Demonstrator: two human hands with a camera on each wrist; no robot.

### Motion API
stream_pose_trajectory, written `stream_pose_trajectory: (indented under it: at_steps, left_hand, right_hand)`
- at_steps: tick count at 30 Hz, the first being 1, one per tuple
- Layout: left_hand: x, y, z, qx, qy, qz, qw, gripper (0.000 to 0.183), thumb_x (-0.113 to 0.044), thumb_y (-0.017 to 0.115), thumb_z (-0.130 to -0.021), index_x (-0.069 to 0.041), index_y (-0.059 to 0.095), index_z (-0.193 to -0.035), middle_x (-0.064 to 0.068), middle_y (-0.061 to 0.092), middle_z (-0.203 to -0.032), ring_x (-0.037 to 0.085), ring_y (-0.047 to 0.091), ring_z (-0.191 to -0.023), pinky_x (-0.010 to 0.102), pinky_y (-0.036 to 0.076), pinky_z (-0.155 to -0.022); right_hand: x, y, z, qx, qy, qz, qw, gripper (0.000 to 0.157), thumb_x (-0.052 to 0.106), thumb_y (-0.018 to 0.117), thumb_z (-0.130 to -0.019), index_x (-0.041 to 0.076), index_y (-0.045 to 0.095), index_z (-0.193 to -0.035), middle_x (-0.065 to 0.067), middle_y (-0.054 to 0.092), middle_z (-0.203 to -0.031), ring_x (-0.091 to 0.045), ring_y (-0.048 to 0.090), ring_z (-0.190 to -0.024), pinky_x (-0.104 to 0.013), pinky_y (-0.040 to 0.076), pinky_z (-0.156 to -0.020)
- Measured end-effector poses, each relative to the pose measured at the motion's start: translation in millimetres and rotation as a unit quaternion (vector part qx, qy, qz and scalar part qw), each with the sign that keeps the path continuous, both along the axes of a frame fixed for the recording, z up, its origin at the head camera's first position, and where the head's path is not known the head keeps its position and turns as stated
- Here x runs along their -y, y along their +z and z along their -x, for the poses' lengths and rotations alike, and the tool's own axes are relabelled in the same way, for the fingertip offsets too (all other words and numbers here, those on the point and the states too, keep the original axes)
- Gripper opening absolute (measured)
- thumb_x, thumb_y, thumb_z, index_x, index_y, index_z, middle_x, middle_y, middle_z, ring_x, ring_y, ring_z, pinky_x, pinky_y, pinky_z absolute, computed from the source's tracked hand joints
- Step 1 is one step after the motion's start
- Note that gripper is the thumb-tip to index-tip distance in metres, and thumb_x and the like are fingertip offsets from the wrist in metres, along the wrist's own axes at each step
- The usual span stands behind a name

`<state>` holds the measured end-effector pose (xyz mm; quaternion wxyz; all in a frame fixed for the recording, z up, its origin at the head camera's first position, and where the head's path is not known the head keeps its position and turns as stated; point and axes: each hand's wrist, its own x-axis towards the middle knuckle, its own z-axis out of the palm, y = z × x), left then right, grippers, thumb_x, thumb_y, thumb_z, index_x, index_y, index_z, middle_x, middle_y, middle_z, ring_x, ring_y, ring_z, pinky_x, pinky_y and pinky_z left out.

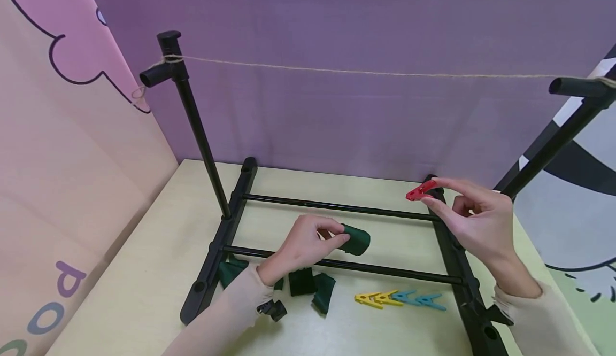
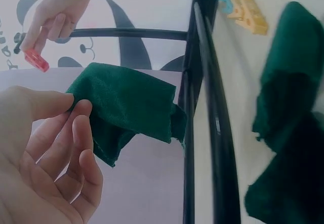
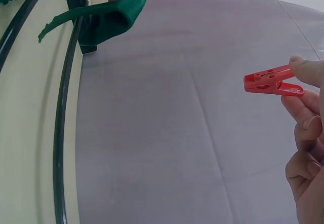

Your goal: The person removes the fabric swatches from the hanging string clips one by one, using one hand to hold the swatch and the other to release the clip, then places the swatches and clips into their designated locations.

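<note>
A small piece of dark green cloth (image 1: 356,239) is pinched between the thumb and forefinger of my left hand (image 1: 308,241), above the lower bar of the black frame. In the left wrist view the cloth (image 2: 126,100) hangs folded from the fingertips. My right hand (image 1: 481,219) holds a red clothespin (image 1: 421,190) by its handle ends, near the frame's right side. The right wrist view shows the red clothespin (image 3: 273,81) with its tip pointing left. A thin string (image 1: 308,69) runs across above both hands, with nothing hanging on it.
Black frame posts (image 1: 199,131) hold the string at both ends. More green cloth pieces (image 1: 323,292) lie on the pale table (image 1: 385,334) at lower left. Yellow clothespins (image 1: 377,299) and blue clothespins (image 1: 418,299) lie in a row. A purple backdrop (image 1: 337,126) stands behind.
</note>
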<state>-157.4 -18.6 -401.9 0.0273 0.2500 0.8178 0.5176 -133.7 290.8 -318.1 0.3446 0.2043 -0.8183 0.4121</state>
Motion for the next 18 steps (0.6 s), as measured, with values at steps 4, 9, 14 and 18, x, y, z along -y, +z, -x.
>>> stream_pose_trajectory:
  at_steps: [4, 9, 14, 18]
  left_hand:
    - [3, -3.4, -1.6, 0.006, 0.002, 0.010, 0.9999, 0.012, -0.023, 0.079, -0.097, -0.016, 0.085, -0.104, -0.005, 0.080, -0.094, 0.004, 0.063, -0.075, 0.022, 0.050, -0.067]
    - [7, -7.0, -4.4, 0.014, -0.001, 0.021, 0.9997, 0.011, -0.023, 0.078, -0.097, -0.016, 0.084, -0.104, -0.007, 0.079, -0.091, 0.003, 0.063, -0.076, 0.022, 0.050, -0.068]
    - [9, -11.3, -6.0, 0.017, -0.007, 0.025, 0.9995, 0.009, -0.023, 0.078, -0.097, -0.017, 0.084, -0.102, -0.008, 0.078, -0.090, 0.003, 0.063, -0.076, 0.022, 0.050, -0.068]
    - [11, -13.3, -7.3, 0.019, -0.013, 0.029, 0.9993, 0.009, -0.023, 0.078, -0.097, -0.017, 0.084, -0.102, -0.008, 0.078, -0.091, 0.004, 0.063, -0.077, 0.022, 0.050, -0.068]
  right_hand:
    - [-2, -6.3, -1.1, 0.009, 0.002, 0.004, 1.000, 0.043, -0.014, 0.088, -0.072, -0.003, 0.080, -0.112, 0.011, 0.050, -0.059, -0.001, 0.038, -0.048, -0.024, 0.029, -0.045]
    - [-3, -13.4, -3.4, 0.033, 0.004, 0.003, 0.999, 0.043, -0.015, 0.088, -0.072, -0.001, 0.081, -0.112, 0.010, 0.046, -0.052, -0.002, 0.036, -0.045, -0.025, 0.025, -0.042]
    - [-2, -18.2, -6.4, 0.051, 0.004, -0.006, 0.999, 0.042, -0.013, 0.088, -0.074, 0.003, 0.081, -0.112, 0.009, 0.046, -0.051, -0.003, 0.037, -0.045, -0.026, 0.026, -0.042]
    - [-1, -21.5, -9.2, 0.065, -0.006, -0.012, 0.998, 0.041, -0.011, 0.089, -0.074, 0.005, 0.082, -0.111, 0.009, 0.044, -0.050, -0.003, 0.036, -0.045, -0.025, 0.025, -0.041]
